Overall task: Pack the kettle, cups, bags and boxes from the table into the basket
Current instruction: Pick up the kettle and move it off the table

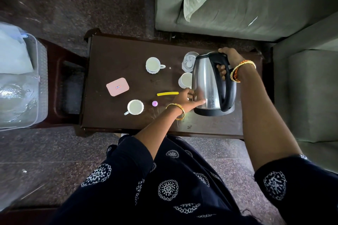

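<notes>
A steel kettle (206, 82) with a black handle stands on its base at the right of the dark wooden table (113, 55). My right hand (226, 60) is wrapped around the handle. My left hand (186, 97) presses flat against the kettle's lower left side. Three white cups sit on the table: one at the back (153, 65), one beside the kettle (185, 80), one near the front (135, 107). A pink box (117, 86), a yellow sachet (167, 93) and a small pink cap (155, 103) lie between them. The translucent basket (39, 78) stands at the far left.
A clear glass container (188, 60) stands behind the kettle. A dark stool (60, 78) holds the basket, left of the table. A green sofa (256, 5) with a cushion runs along the back and right side. The floor is speckled stone.
</notes>
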Demonstrator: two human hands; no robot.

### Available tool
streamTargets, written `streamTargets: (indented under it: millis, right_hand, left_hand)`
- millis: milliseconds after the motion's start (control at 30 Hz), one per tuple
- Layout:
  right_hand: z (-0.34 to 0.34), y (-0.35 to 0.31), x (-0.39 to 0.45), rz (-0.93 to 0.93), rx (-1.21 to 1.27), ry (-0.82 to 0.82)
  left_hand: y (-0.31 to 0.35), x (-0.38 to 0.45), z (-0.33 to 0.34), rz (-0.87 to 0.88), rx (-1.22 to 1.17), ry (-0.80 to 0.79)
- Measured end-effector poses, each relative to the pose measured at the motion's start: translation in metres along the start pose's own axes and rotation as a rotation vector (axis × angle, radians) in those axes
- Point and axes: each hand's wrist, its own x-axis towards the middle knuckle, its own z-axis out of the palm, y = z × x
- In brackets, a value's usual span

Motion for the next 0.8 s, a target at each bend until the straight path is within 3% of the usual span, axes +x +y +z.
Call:
streamTargets:
  millis: [267,500,800]
  right_hand:
    - [0.002,0.032,-0.013,-0.072,0.119,0.01]
    - [0.019,0.077,-0.022,-0.195,0.24,0.182]
    - [0.068,0.123,-0.049,-0.314,0.482,0.251]
  left_hand:
    - [-0.001,-0.005,-0.001,0.004,0.052,-0.006]
    - [-0.007,-0.009,-0.009,-0.034,0.089,-0.006]
    - [-0.021,-0.021,-0.036,-0.062,-0.026,0.143]
